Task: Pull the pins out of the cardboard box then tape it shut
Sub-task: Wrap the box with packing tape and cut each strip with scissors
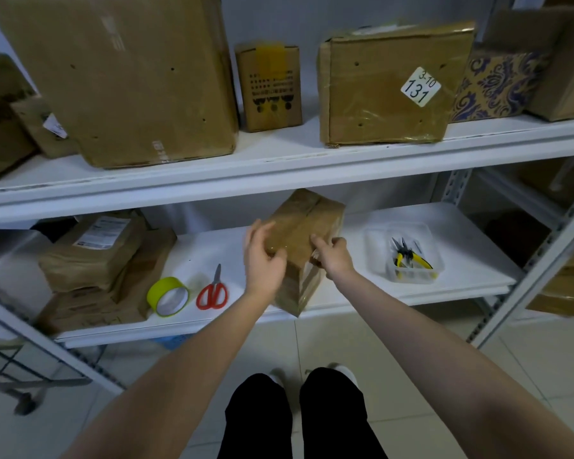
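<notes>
The cardboard box (304, 226) sits on the lower shelf (345, 293) of a white metal rack, its long axis running from the shelf's front edge back and slightly right toward the wall, so one narrow end faces the person. Its near corner juts just past the shelf's front lip. Glossy clear tape covers much of its brown surface, and a darker strip runs lengthwise along the top.

The left hand (262, 256) lies on the box's top left edge, fingers spread and curled over the cardboard, gripping it. The right hand (332, 255) is at the box's near right corner, fingers bunched together and pinched against the edge; what they pinch is too small and blurred to make out. No pins can be distinguished on the box.

Left of the box lie red-handled scissors (212, 291), blades pointing away from the person, and farther left a roll of tape (168, 296) with a yellow-green rim, standing tilted. Beyond the roll, flat brown parcels (96, 260) are stacked, the top one bearing a white label. Right of the box a clear plastic tub (408, 256) holds yellow-handled pliers (408, 256); its other contents are unclear.

Above the box, an upper shelf (279, 167) carries larger cartons, one with a white sticker (420, 86) reading 131.
</notes>
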{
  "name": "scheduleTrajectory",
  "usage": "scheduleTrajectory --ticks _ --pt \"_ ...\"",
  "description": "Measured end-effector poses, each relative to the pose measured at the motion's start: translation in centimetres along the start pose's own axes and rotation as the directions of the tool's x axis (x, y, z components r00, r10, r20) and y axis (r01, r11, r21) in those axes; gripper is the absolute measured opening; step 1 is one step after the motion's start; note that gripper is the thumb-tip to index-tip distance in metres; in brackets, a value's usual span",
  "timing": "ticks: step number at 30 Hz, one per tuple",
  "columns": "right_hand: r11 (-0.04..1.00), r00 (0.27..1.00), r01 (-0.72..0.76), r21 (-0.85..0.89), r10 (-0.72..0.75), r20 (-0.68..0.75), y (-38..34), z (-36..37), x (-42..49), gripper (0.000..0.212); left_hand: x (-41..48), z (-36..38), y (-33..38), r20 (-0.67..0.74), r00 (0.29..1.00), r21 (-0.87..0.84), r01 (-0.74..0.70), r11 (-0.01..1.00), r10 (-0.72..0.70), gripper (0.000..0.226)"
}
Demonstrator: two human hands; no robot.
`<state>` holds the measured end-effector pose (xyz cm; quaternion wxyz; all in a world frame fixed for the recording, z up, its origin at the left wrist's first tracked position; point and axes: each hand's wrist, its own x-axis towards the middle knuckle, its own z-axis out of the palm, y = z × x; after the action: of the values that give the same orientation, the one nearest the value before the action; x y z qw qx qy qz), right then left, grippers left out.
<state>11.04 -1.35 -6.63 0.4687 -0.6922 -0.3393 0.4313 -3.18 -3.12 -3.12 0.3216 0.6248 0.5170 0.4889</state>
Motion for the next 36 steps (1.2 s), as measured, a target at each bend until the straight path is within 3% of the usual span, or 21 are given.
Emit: scheduleTrajectory --ticks 2,3,4,6,7,9,11,13,17,19,21,23,25,27,30,36 --pt "0.992 0.998 -0.025 0.125 0.017 0.066 0.2 -0.5 0.1 0.059 0.2 -0.5 0.1 -0.158 0.981 0.067 0.125 0.99 -0.113 0.049" --pt "0.983 0.995 -0.036 0.182 0.019 0.094 0.3 -1.0 0.0 0.051 0.3 -0.7 -0.1 -0.169 0.964 0.092 0.223 0.97 -0.205 0.046" --pt "0.966 0.992 -0.053 0.253 0.021 0.126 0.5 -1.5 -0.2 0.044 0.3 -0.7 -0.3 -0.119 0.951 0.084 0.296 0.951 -0.286 0.04" --pt "0.937 0.989 -0.064 0.343 0.013 0.149 0.9 -2.6 -0.5 0.034 -0.1 -0.3 -0.7 0.052 0.955 0.01 0.293 0.956 -0.293 0.027" --pt "0.948 0.994 -0.043 0.316 0.01 0.107 1.0 -3.0 -0.4 0.03 -0.5 0.1 -0.5 0.111 0.96 -0.008 0.258 0.966 -0.256 0.027" --pt "0.997 0.995 -0.004 0.071 0.011 -0.103 0.9 -3.9 0.3 0.026 -1.1 1.1 -0.5 0.229 0.954 0.022 0.193 0.981 -0.193 0.038" --pt "0.989 0.961 -0.063 -0.137 0.023 -0.276 0.9 -5.2 0.8 0.027 -1.9 2.2 -0.2 0.381 0.911 0.082 0.138 0.987 -0.159 0.055" --pt "0.978 0.956 -0.119 -0.173 0.066 -0.287 0.8 -6.6 0.8 0.045 -2.1 3.3 0.0 0.482 0.865 0.157 0.071 0.985 -0.139 0.067" --pt "0.977 0.978 -0.202 -0.067 0.199 -0.059 0.3 -6.3 0.1 0.102 -1.9 3.7 -0.3 0.553 0.811 0.2 0.093 0.975 -0.191 0.065" --pt "0.978 0.981 -0.192 -0.085 0.192 -0.011 1.3 -6.2 1.0 0.12 -1.7 3.4 -0.4 0.519 0.826 0.177 0.146 0.973 -0.219 0.054" --pt "0.973 0.974 -0.224 -0.046 0.225 0.015 2.3 -6.4 2.0 0.119 -1.3 2.7 -1.4 0.404 0.877 0.219 0.184 0.958 -0.261 0.044" --pt "0.972 0.971 -0.233 -0.034 0.235 0.044 2.4 -6.3 1.3 0.088 -0.7 1.6 -2.9 0.257 0.904 0.325 0.252 0.912 -0.342 0.036" --pt "0.974 0.975 -0.21 -0.09 0.215 0.054 3.1 -6.1 0.9 0.052 -0.2 0.5 -4.1 0.207 0.875 0.399 0.334 0.854 -0.438 0.037" --pt "0.972 0.972 -0.211 -0.1 0.22 0.082 4.3 -5.7 0.7 0.029 0.1 0.1 -4.6 0.168 0.858 0.385 0.396 0.833 -0.486 0.041" --pt "0.983 0.974 -0.183 -0.002 0.182 0.132 5.3 -5.1 0.5 0.036 0.6 -0.4 -5.6 0.065 0.827 0.366 0.5 0.785 -0.558 0.047" --pt "0.993 0.965 -0.046 0.11 0.016 0.263 6.7 -5.5 -0.2 0.044 0.5 -1.0 -7.2 0.007 0.812 0.209 0.57 0.794 -0.584 0.029"
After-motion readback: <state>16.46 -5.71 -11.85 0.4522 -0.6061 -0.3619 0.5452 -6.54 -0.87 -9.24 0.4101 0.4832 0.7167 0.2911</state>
